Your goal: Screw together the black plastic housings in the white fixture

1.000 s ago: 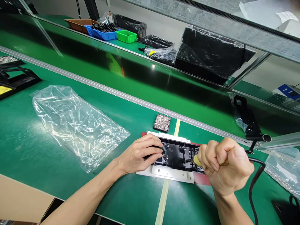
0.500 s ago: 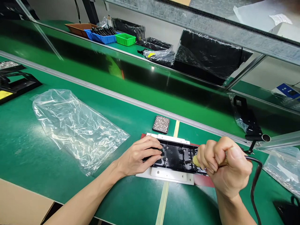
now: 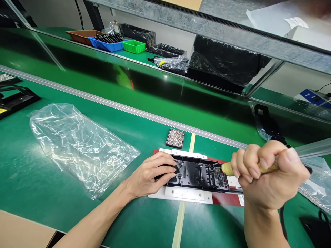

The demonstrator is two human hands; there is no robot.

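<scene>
A long black plastic housing (image 3: 190, 172) with posts and ribs inside lies in a white fixture (image 3: 187, 195). My left hand (image 3: 155, 172) rests over the housing's left end, fingers curled onto it, hiding that part. My right hand (image 3: 269, 172) is closed round the yellowish handle of a corded electric screwdriver (image 3: 227, 169). Its thin shaft points left over the right part of the housing; whether the tip touches is not clear. A small black tray of tiny metal screws (image 3: 175, 138) stands just behind the fixture.
A clear plastic bag (image 3: 82, 148) lies on the green bench at left. Black parts (image 3: 19, 98) sit at far left. Behind a metal rail (image 3: 124, 111) are blue (image 3: 110, 44) and green bins (image 3: 133, 46) and wrapped black boxes (image 3: 224, 62). Another bag (image 3: 317, 181) lies at right.
My right hand has moved right and up with the screwdriver, uncovering more of the housing's right end. My left hand stays on the housing. The view has shifted slightly.
</scene>
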